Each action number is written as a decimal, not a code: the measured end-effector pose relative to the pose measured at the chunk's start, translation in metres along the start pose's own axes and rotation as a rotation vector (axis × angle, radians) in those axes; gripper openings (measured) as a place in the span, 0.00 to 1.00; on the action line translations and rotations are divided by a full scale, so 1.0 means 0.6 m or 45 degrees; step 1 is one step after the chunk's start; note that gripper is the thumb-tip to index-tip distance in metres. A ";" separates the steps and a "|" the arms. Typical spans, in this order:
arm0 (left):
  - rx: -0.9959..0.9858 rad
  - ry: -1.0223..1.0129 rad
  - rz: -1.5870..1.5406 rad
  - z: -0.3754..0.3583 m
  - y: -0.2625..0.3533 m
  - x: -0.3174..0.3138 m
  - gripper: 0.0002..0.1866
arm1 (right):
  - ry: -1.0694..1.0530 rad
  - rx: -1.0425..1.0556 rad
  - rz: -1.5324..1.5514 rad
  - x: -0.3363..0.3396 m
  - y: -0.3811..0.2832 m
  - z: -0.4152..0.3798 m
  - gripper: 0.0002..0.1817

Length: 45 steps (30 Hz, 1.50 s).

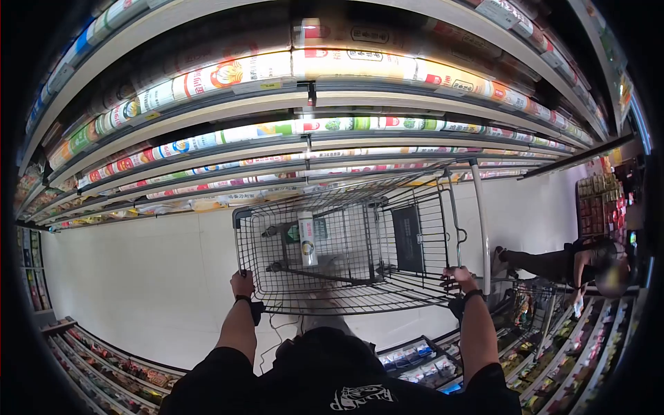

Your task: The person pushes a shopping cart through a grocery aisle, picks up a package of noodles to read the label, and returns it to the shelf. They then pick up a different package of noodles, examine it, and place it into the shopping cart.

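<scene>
A wire shopping cart point(415, 297) stands sideways in front of me, its push handle at the right. My left hand point(242, 283) is closed round the rim at the cart's left near corner. Near the handle end, my right hand point(460, 279) has its fingers wrapped on the cart's near side rim. Inside the basket lies a white cylindrical pack point(308, 238) with printed labels, beside a dark green item point(319, 229). Both wrists wear dark bands.
Shelves point(242, 98) of packaged goods curve across the far side. More shelves point(111, 360) stand behind me at the lower left and right. Another person point(584, 266) stands at the right near a second cart point(532, 311). Pale floor point(138, 270) shows at the left.
</scene>
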<state>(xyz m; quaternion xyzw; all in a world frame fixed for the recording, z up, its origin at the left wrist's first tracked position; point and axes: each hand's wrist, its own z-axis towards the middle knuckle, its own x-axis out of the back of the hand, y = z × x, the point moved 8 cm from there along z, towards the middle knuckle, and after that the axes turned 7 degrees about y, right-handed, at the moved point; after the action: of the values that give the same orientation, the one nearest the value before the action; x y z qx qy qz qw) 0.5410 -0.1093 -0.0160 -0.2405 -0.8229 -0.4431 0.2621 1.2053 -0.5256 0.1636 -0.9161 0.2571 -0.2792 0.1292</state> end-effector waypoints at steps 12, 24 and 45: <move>0.055 -0.054 -0.060 -0.053 0.043 -0.076 0.14 | 0.280 0.480 0.280 0.094 0.013 0.085 0.06; 0.147 -0.069 -0.088 -0.146 0.069 -0.154 0.13 | 0.133 0.483 0.283 0.204 0.047 0.187 0.06; -0.100 0.036 0.005 -0.281 0.161 -0.337 0.12 | 0.111 0.416 0.323 0.421 0.019 0.256 0.09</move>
<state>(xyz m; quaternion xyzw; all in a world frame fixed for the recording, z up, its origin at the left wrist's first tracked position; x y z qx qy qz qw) 0.7896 -0.2390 -0.0084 -0.2461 -0.8006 -0.4778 0.2649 1.4695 -0.6584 0.1471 -0.8302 0.3271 -0.3382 0.2989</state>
